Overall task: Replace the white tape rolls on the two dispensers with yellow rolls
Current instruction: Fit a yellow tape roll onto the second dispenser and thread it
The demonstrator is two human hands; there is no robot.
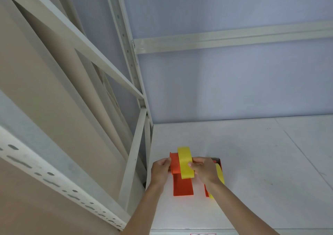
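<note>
We had both hands on the left orange dispenser (182, 184), which stood on the white shelf (261, 162) close to its back-left corner, beside the metal rack upright (133, 162). Our left hand (160, 170) was closed on the dispenser's left side plate, steadying it. Our right hand (203, 170) held a narrow grip on the yellow roll (185, 162), thumb and fingers pinching its right edge where the roll sat upright in the dispenser.

Just right of that grip, partly hidden behind our right wrist, stood the second orange dispenser (207, 192), and it already carried a yellow roll of its own (220, 175). No white rolls showed anywhere on the shelf.

We judged the task nearly finished: the right dispenser looked done, and the left one had its yellow roll in place or very nearly so. We could not tell whether that roll was fully seated on its hub, because our fingers covered the centre. What seemed left was to press the roll home, perhaps lead the tape end toward the cutter below our grip, and let go with both hands.
</note>
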